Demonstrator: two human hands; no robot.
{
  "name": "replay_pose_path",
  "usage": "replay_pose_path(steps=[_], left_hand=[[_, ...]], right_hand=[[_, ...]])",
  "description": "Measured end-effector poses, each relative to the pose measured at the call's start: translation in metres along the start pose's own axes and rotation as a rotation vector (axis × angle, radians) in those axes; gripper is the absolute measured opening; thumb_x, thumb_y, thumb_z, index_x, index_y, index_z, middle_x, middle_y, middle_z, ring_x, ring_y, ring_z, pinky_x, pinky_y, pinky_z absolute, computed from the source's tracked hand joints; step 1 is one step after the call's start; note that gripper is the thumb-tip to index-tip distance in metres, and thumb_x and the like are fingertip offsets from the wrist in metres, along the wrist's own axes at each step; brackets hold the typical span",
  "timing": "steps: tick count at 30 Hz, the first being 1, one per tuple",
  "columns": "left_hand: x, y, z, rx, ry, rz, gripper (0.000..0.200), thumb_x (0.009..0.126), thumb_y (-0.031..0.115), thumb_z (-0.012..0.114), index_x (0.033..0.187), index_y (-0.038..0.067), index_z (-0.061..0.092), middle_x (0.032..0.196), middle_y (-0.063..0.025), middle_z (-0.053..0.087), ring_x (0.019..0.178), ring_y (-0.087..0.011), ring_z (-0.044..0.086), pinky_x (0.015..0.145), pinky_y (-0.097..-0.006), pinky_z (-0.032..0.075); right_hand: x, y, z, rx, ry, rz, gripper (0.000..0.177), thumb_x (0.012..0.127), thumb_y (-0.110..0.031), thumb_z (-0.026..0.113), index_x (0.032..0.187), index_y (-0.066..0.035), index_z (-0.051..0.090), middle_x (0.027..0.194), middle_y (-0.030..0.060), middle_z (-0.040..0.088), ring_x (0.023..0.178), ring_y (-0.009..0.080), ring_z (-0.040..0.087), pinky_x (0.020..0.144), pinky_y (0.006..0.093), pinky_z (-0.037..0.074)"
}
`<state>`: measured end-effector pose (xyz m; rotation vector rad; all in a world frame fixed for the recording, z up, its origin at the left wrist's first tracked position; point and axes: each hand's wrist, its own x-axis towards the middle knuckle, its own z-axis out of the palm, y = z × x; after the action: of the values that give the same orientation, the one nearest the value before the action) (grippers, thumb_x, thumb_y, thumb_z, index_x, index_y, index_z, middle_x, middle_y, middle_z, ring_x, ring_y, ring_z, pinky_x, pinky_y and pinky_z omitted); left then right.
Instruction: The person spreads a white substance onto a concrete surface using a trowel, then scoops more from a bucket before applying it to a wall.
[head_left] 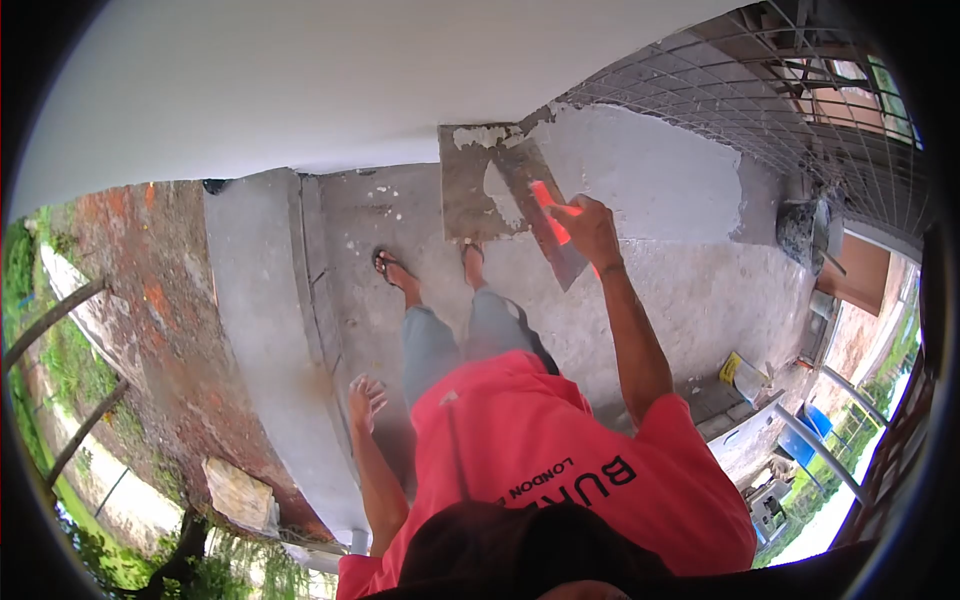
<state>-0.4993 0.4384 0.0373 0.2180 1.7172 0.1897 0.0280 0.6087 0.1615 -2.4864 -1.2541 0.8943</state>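
Note:
My right hand [590,230] is wrapped round the red handle [550,212] of a long flat trowel. The trowel's grey blade [563,262] lies across the edge between a brownish patch [463,190] and the white-coated wall surface [640,160]. Whether the blade touches the surface is unclear. Low on the left, my left hand [367,400] hangs beside my leg, open with its fingers a little curled and nothing in it.
My sandalled feet stand on a speckled concrete floor [570,330]. A raised ledge [260,300] runs along the left. At right are a metal grille [680,85], a dark bucket [800,232], a yellow bag [742,376] and a brown board [856,275].

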Motion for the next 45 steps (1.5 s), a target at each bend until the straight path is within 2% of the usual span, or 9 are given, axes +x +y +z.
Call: replay_pose_path(steps=[5, 9, 20, 23, 30, 33, 36, 40, 45], left_hand=[[-0.003, -0.003, -0.001, -0.018, -0.009, -0.012, 0.044, 0.098, 0.037, 0.044, 0.136, 0.014, 0.040, 0.128, -0.0147, 0.054, 0.103, -0.0281, 0.058, 0.081, -0.0401, 0.051], [-0.008, -0.016, -0.001, -0.048, 0.007, -0.046, 0.043, 0.098, 0.035, 0.044, 0.135, 0.015, 0.040, 0.128, -0.0145, 0.054, 0.103, -0.0283, 0.058, 0.081, -0.0408, 0.051], [-0.014, -0.051, 0.012, -0.053, 0.000, -0.120, 0.046, 0.097, 0.038, 0.045, 0.135, 0.012, 0.040, 0.127, -0.0157, 0.054, 0.103, -0.0281, 0.058, 0.082, -0.0412, 0.051], [-0.010, -0.047, 0.012, -0.021, -0.008, -0.101, 0.047, 0.097, 0.039, 0.044, 0.136, 0.012, 0.040, 0.128, -0.0159, 0.053, 0.103, -0.0280, 0.058, 0.082, -0.0408, 0.050], [-0.009, -0.031, 0.014, -0.020, -0.009, -0.055, 0.049, 0.096, 0.040, 0.046, 0.136, 0.013, 0.039, 0.130, -0.0159, 0.053, 0.105, -0.0288, 0.058, 0.083, -0.0418, 0.050], [-0.009, -0.034, 0.015, -0.018, -0.001, -0.074, 0.050, 0.096, 0.041, 0.047, 0.136, 0.013, 0.039, 0.130, -0.0158, 0.053, 0.105, -0.0291, 0.057, 0.083, -0.0428, 0.050], [-0.008, -0.038, 0.017, 0.012, -0.035, -0.095, 0.050, 0.096, 0.041, 0.047, 0.137, 0.013, 0.038, 0.130, -0.0158, 0.053, 0.106, -0.0292, 0.057, 0.083, -0.0429, 0.050], [-0.006, -0.033, 0.019, 0.028, -0.018, -0.086, 0.050, 0.096, 0.040, 0.046, 0.137, 0.013, 0.038, 0.130, -0.0157, 0.053, 0.107, -0.0293, 0.056, 0.083, -0.0425, 0.050], [-0.015, -0.025, 0.014, 0.022, 0.002, -0.059, 0.050, 0.097, 0.040, 0.045, 0.138, 0.012, 0.038, 0.130, -0.0153, 0.052, 0.107, -0.0293, 0.056, 0.084, -0.0427, 0.050]], right_hand=[[0.005, -0.044, 0.009, -0.235, -0.113, -0.285, 0.042, 0.079, -0.042, 0.067, 0.087, -0.001, 0.063, 0.080, 0.0202, 0.066, 0.081, 0.0388, 0.064, 0.071, 0.0471, 0.050], [0.040, -0.016, -0.006, -0.425, -0.115, -0.770, 0.042, 0.077, -0.043, 0.069, 0.092, -0.004, 0.064, 0.080, 0.0153, 0.067, 0.079, 0.0338, 0.065, 0.070, 0.0431, 0.051], [0.094, -0.045, -0.024, -0.450, -0.129, -0.783, 0.041, 0.075, -0.039, 0.072, 0.094, -0.003, 0.064, 0.081, 0.0154, 0.066, 0.078, 0.0344, 0.064, 0.070, 0.0436, 0.050], [0.097, -0.052, -0.030, -0.506, -0.345, -0.812, 0.041, 0.073, -0.038, 0.073, 0.094, -0.004, 0.066, 0.079, 0.0159, 0.066, 0.077, 0.0356, 0.064, 0.070, 0.0446, 0.050], [0.084, -0.001, -0.053, -0.572, -0.515, -0.901, 0.042, 0.069, -0.041, 0.075, 0.092, -0.007, 0.068, 0.079, 0.0146, 0.067, 0.078, 0.0353, 0.065, 0.071, 0.0442, 0.050], [0.081, 0.000, -0.073, -0.526, -0.465, -0.771, 0.041, 0.070, -0.040, 0.076, 0.091, -0.007, 0.067, 0.080, 0.0145, 0.066, 0.078, 0.0346, 0.065, 0.071, 0.0435, 0.049], [0.086, -0.004, -0.056, -0.300, -0.195, -0.860, 0.040, 0.072, -0.040, 0.074, 0.091, -0.007, 0.065, 0.078, 0.0137, 0.065, 0.075, 0.0337, 0.064, 0.069, 0.0432, 0.049], [0.096, -0.033, -0.030, -0.329, -0.012, -0.888, 0.037, 0.076, -0.035, 0.073, 0.089, -0.004, 0.059, 0.076, 0.0130, 0.064, 0.073, 0.0327, 0.063, 0.064, 0.0413, 0.049], [0.102, -0.041, -0.018, -0.333, 0.032, -0.880, 0.037, 0.076, -0.035, 0.073, 0.091, -0.004, 0.059, 0.075, 0.0134, 0.064, 0.073, 0.0332, 0.063, 0.064, 0.0423, 0.049]])
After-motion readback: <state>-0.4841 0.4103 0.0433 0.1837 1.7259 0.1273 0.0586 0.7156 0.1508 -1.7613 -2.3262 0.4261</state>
